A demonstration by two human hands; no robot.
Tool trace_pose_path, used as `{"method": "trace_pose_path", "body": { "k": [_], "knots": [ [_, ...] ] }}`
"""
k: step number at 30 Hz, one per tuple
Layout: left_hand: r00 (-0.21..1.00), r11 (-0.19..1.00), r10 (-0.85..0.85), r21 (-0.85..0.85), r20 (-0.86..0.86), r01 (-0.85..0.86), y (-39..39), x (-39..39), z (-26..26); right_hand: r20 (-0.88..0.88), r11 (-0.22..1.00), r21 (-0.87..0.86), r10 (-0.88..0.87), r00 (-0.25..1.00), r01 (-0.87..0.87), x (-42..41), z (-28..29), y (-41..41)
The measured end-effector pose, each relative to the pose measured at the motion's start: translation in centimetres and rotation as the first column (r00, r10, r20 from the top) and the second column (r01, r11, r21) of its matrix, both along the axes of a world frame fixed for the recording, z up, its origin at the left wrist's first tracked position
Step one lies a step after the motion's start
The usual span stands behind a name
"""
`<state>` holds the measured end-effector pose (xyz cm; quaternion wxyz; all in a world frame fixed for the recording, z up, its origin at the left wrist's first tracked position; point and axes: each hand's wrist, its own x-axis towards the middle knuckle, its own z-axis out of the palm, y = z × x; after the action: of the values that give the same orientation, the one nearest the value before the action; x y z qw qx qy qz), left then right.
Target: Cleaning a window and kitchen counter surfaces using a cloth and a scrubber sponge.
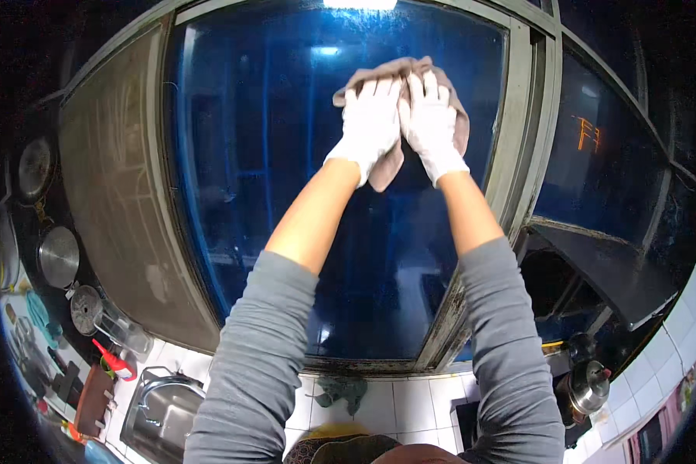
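Observation:
A greyish-pink cloth (387, 169) lies bunched against the dark blue glass pane (255, 191) of a metal-framed window. My left hand (372, 122), in a white glove, presses on the cloth with its fingers pointing up. Close beside it, my right hand (432, 123), also gloved in white, holds the cloth's right part against the glass. Folds of cloth stick out above the fingertips and along the right hand's outer edge, and one corner hangs down between the wrists. The palms and the cloth under them are hidden.
A steel sink (168, 414) with a faucet is at lower left, near a red-capped bottle (116, 361). Pans (59, 257) hang at the left. A dark rag (342, 394) lies on the white-tiled counter (377, 400). A metal kettle (588, 388) stands at right.

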<state>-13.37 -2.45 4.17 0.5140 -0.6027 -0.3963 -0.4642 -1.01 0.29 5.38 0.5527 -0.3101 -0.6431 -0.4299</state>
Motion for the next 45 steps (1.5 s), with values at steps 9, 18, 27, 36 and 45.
{"method": "trace_pose_path", "body": {
  "k": [9, 18, 27, 36, 45],
  "knots": [
    [0.996, 0.932, -0.091, -0.352, 0.000, 0.085, -2.5, 0.9, -20.0, 0.129, 0.878, -0.451, -0.112, 0.985, 0.159, 0.9, -20.8, -0.1],
    [1.000, 0.966, -0.002, -0.260, -0.022, -0.004, -1.5, -3.2, -18.0, 0.178, 0.980, -0.197, 0.026, 0.984, 0.009, 0.0, -15.9, -1.9],
    [0.991, 0.989, -0.133, 0.059, -0.013, 0.134, -1.6, -3.1, 1.3, 0.006, 0.988, 0.145, 0.045, 0.999, -0.045, -3.5, 1.2, -1.7],
    [0.992, 0.744, 0.025, -0.665, 0.123, 0.064, -6.1, -3.0, -26.7, 0.368, 0.970, -0.242, 0.089, 0.926, 0.003, -1.0, -29.3, 0.2],
    [0.962, 0.905, 0.074, -0.423, 0.261, 0.045, -1.3, -4.4, -19.7, 0.114, 0.964, -0.211, -0.141, 0.983, 0.163, -4.7, -18.0, -1.7]
  ]
}}
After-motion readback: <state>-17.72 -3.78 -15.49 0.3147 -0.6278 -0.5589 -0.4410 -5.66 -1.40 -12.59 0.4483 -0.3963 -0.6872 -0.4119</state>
